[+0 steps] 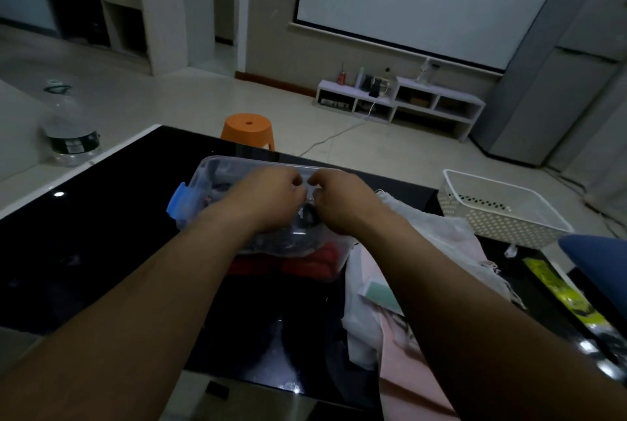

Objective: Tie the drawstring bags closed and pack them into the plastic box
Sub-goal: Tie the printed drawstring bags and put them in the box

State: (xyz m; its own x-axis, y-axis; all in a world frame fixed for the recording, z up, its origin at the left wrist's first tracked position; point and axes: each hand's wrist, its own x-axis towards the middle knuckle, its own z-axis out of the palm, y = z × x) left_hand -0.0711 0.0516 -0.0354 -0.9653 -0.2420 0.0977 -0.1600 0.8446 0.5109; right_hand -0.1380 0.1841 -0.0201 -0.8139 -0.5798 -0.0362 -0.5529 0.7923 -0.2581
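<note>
A clear plastic box (pixel 217 166) with a blue latch (pixel 177 200) stands on the black glossy table (pixel 101 237). Dark and red items fill it. A translucent drawstring bag (pixel 298 244) with dark contents lies on top of the box. My left hand (pixel 271 196) and my right hand (pixel 342 200) hover close together over the bag's top, fingers curled. They seem to pinch its thin drawstring, which is too small to make out clearly.
White and pink cloth bags (pixel 424 240) are piled on the table to the right. A white perforated basket (pixel 502 210) stands at the far right, beside a blue object (pixel 597 257). An orange stool (pixel 247 132) is beyond the table, a large water bottle (pixel 68 128) to the left.
</note>
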